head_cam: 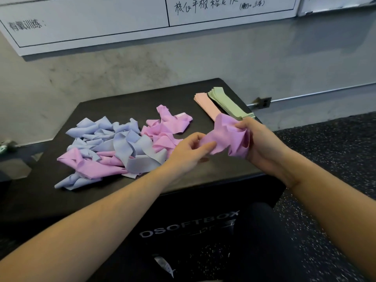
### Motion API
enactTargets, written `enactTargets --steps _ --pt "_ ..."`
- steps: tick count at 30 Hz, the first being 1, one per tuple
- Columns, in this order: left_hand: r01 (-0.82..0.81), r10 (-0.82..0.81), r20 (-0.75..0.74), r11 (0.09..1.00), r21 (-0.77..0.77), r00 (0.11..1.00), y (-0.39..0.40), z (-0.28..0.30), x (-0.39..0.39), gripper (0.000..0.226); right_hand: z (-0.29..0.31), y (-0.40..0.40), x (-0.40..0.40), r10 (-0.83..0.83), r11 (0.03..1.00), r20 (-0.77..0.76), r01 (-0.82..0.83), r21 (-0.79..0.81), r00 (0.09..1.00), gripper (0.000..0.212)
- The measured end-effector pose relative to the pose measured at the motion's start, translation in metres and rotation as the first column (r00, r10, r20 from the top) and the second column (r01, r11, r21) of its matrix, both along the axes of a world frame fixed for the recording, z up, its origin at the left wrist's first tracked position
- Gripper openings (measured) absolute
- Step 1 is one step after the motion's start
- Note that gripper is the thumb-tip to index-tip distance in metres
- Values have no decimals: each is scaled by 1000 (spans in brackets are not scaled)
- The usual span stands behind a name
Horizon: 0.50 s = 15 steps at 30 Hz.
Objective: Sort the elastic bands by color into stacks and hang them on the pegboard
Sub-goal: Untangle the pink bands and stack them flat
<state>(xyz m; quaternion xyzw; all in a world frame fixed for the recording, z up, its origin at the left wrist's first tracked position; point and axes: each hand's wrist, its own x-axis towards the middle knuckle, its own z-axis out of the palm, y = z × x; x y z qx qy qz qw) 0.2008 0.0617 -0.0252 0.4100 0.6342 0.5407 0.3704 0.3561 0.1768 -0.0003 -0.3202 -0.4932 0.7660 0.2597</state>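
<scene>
Got a crumpled pink band (227, 137) up in the air between both hands, just above the right part of the worktop (213, 171), which is really a black soft box with "SOFTBOX" printed on its front. My right hand (258, 141) has its fingers curled around the bunched end of the band, and my left hand (189, 151) pinches the other end between thumb and fingers.

On the left half of the worktop sits the messy pile (114, 147), pink and pale blue bands all tangled together, some loops twisted over each other. At the far right corner there are two neat flat stacks lying side by side and touching: a peach stack (205, 104) and a green stack (227, 102). The band I'm holding hides the near ends of both from view.

Behind the box is a grey wall with a whiteboard (101, 27) that has handwriting on it. Floor (335, 151) to the right is dark speckled rubber.
</scene>
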Motion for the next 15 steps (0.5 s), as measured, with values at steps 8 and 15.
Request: enactTargets --steps 8,15 --pt "-54 7 289 987 154 957 -35 37 12 9 1 -32 19 34 999 91 -33 -11 995 25" --pt "-105 58 275 982 158 960 -54 73 16 18 0 -62 20 10 967 279 -81 243 960 20"
